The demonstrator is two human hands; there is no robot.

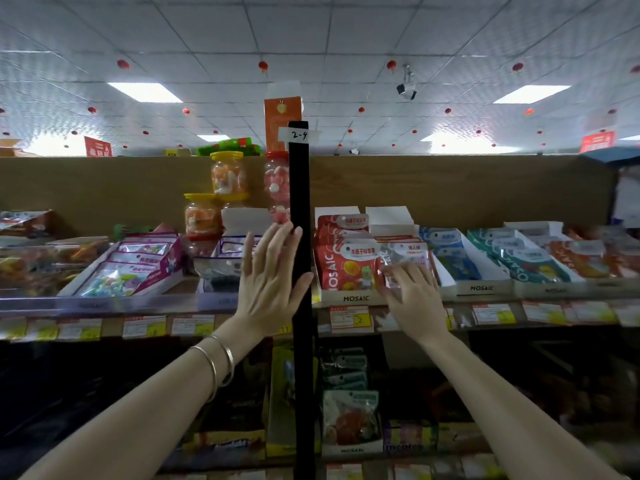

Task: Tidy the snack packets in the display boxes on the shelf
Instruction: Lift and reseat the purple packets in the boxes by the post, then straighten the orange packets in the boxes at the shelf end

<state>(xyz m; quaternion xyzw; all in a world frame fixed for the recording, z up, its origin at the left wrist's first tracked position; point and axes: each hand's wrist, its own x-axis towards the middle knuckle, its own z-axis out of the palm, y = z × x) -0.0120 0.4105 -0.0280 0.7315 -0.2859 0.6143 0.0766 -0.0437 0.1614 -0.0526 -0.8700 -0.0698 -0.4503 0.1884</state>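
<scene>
Now the right hand (412, 292), fingers spread, presses a clear crinkly plastic snack packet (403, 263) in the white cardboard display box (353, 298); the flat, empty left hand (268, 282) braces the black upright post (299, 237). Slippery film could slide, toppling neighbouring red packets (341, 265) forward.

post (300, 258): upright, blocking passage between boxes
above red packets (341, 261): open; white box (349, 296) packed tight

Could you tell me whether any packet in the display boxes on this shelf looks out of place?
Yes: a clear pink-printed packet under the right hand leans askew across the front of the red MOSAIC packets instead of standing in a row.
</scene>
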